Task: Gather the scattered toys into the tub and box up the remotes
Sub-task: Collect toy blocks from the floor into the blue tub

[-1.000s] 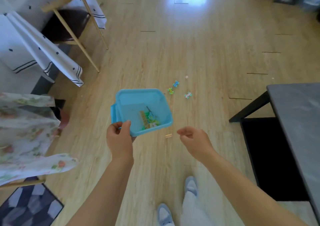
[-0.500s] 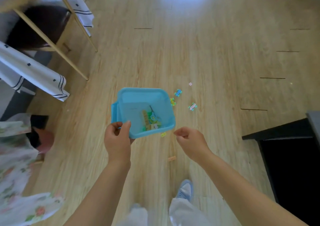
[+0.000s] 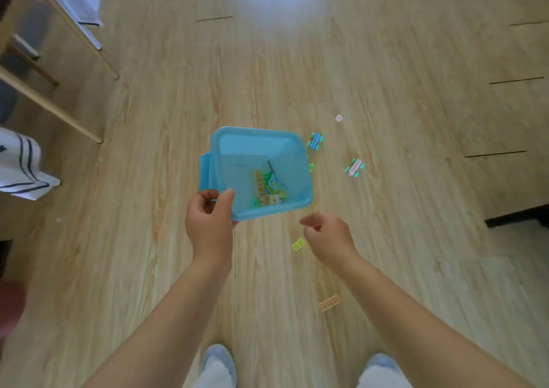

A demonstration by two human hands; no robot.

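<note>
While several building bricks already lie in the blue tub (image 3: 258,149), held above the floor (image 3: 386,60) by its near corner in the left hand (image 3: 209,218), a yellow-green brick (image 3: 298,244), an orange brick (image 3: 329,302) and two small wheeled toys (image 3: 354,167) are left scattered. The right hand (image 3: 326,234) is loosely curled and nothing is seen in it. No remotes or box are in view, and another toy is half hidden behind the tub's far edge.

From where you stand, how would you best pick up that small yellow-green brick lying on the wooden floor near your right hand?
Pinch the small yellow-green brick across its two long sides, coming straight down from above with thumb and forefinger. It lies flat on the wooden floor, low and thin, so nothing can slip beneath it. The right hand is free and hovers beside it, while the left hand holds the blue plastic tub.
</note>
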